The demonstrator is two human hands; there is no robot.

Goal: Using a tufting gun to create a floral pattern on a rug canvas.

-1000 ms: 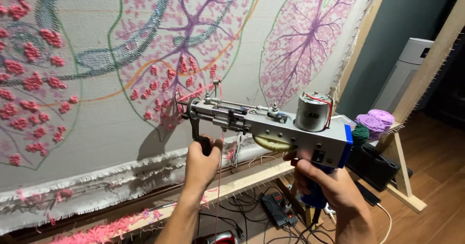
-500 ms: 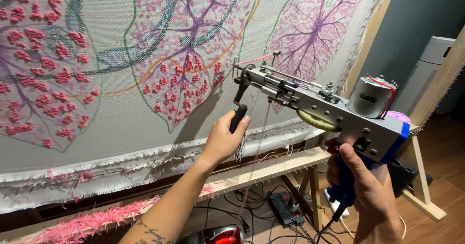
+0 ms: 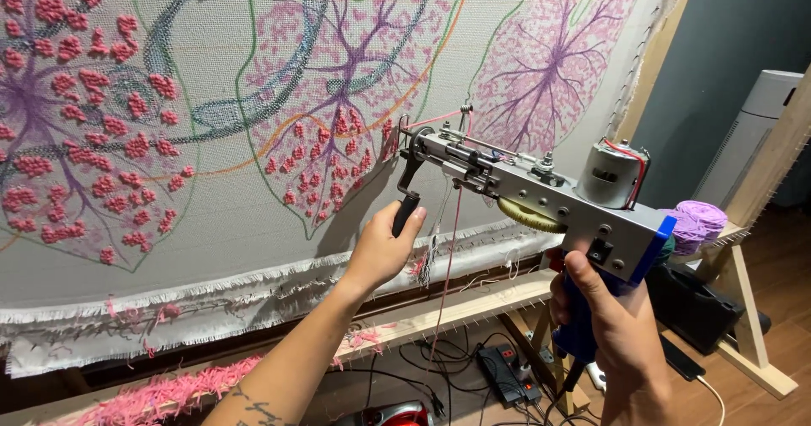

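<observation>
Grey metal tufting gun (image 3: 541, 189) is gripped tight by both hands: front handle by the left hand (image 3: 382, 248), blue grip by the right hand (image 3: 612, 324); its needle points left, touching the cloth (image 3: 253, 248).

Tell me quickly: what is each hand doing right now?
Left hand: closed on the tufting gun's black front handle.
Right hand: closed on its blue rear grip.

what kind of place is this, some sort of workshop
Most likely a rug tufting workspace, perhaps a home studio. A backing cloth with leaf patterns is stretched on a wooden frame, the left hand and right hand hold a tufting gun against it, and purple yarn sits nearby.
</observation>
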